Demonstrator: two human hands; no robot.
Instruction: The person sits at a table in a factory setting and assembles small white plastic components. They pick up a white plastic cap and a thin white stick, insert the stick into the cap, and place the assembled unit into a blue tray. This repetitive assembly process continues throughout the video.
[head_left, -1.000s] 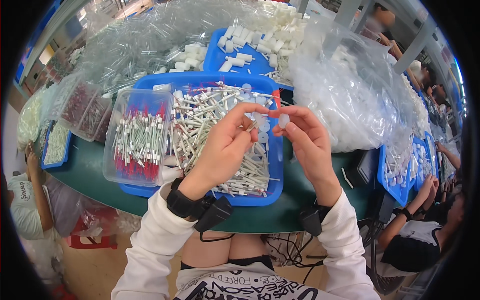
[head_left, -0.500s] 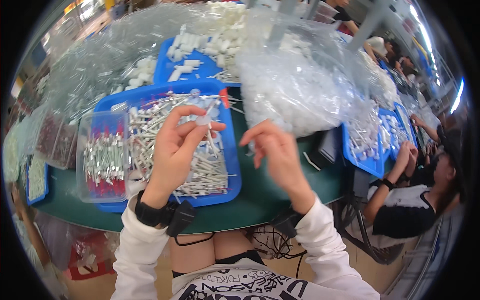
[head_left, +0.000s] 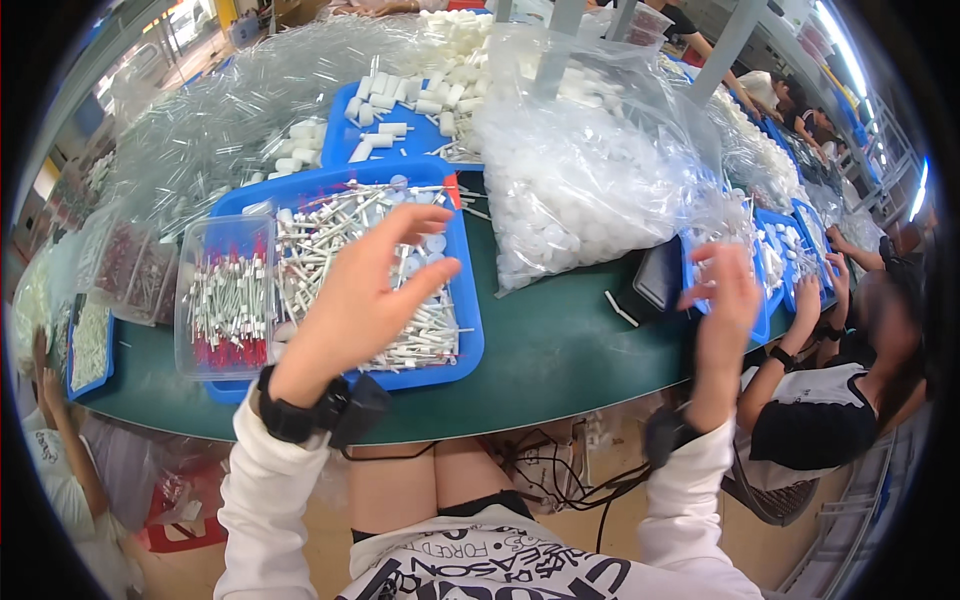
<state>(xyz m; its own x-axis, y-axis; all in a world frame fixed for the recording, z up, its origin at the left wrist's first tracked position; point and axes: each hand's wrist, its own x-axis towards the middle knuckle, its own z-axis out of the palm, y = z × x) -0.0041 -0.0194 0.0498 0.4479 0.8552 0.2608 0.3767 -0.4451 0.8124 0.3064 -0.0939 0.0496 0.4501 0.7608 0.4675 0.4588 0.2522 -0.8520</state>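
My left hand [head_left: 362, 290] hovers over a blue tray [head_left: 472, 330] full of thin white-stemmed sticks with translucent round pieces among them. Its thumb and fingers are spread, and nothing shows between them. Off to the right, my right hand [head_left: 722, 300] is raised in front of another blue tray [head_left: 762, 322], which holds similar white and translucent pieces. Motion blurs its bent fingers, so whether they grip anything is unclear. A clear plastic box [head_left: 185, 345] with red-ended white sticks [head_left: 235, 300] rests on the left part of the nearer tray.
A large clear bag [head_left: 570, 200] of white round pieces lies beyond my hands, beside a dark box [head_left: 655, 275] and a small white stick [head_left: 621, 309]. White cylinders [head_left: 380, 135] fill a farther blue tray. Co-workers sit at right; a person's hand [head_left: 808, 300] reaches in there.
My right hand has swung from beside the nearer tray to the tray at right. My left fingers have parted; the translucent round piece and stick they pinched no longer show in them.
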